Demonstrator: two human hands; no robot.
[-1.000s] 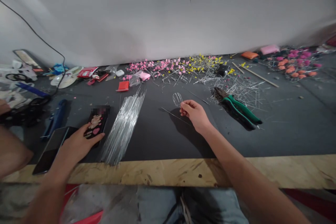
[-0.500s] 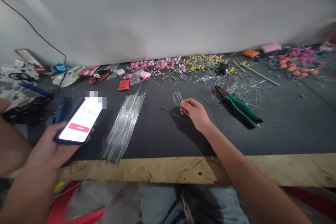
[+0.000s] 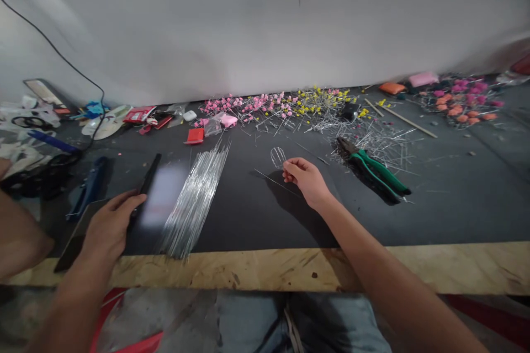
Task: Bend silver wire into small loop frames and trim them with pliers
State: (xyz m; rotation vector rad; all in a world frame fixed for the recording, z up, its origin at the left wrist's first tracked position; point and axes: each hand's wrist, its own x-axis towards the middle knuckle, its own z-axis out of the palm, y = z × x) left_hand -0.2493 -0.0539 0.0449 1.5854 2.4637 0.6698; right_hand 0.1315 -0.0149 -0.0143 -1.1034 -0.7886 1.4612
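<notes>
My left hand [image 3: 110,223] is closed around a smartphone [image 3: 149,177], which is tipped on its edge. The screen faces away from me and throws a pale glow on the dark table. Between the thumb and fingers of my right hand [image 3: 306,179] is a small piece of bent wire [image 3: 277,158] with several loops. Just below it lies a single straight wire [image 3: 271,180]. A bundle of straight silver wires [image 3: 196,198] rests between my hands. Green-handled pliers [image 3: 375,171] lie to the right of my right hand, jaws towards the wall.
Along the wall are pink-tipped wire stems [image 3: 248,106], yellow-tipped ones [image 3: 321,102] and an orange and magenta cluster [image 3: 466,102]. A blue tool [image 3: 89,187] and a dark flat object [image 3: 77,237] lie by my left hand. Another person's arm [image 3: 20,226] shows at left.
My left hand has turned the smartphone from screen facing me to edge-on, uncovering the blue tool and the dark flat object. My right hand stays nearly still with the bent wire.
</notes>
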